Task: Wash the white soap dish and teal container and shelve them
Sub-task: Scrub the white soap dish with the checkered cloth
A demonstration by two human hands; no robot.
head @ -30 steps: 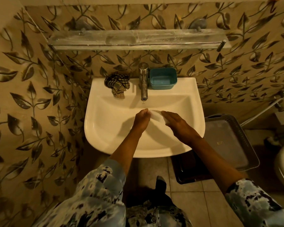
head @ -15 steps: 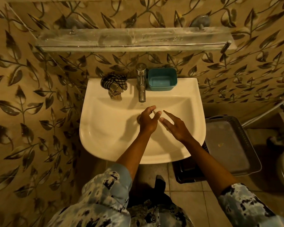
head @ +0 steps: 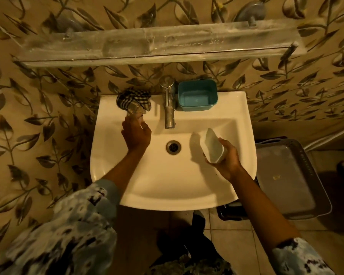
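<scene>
while gripping the white soap dish in the right hand, tilted on edge above the right side of the sink, fingers wrapped round its lower end. reaching with the left hand toward the checked cloth bunched on the sink's back ledge, fingertips curled at the cloth's hanging corner (touching or pinching it, cannot tell which). teal container sitting upright on the back ledge just right of the tap, apparently untouched. no water seen running from the spout.

possible trouble, as a guess: a wet dish held by one end only, so likely to slip and knock against the basin or the drain if the grip loosens while attention goes to the cloth. a tug on the cloth could drag it off the ledge into the bowl. a later reach for the container crosses close to the tap, so a bump there could tip it. the wall shelf looks narrow and streaked, hence some chance of a slick dish sliding off once placed.

count: one soap dish, one teal container, one cloth, one tap, one sink, one shelf, two hands, one grey tray beside the sink at right.
</scene>
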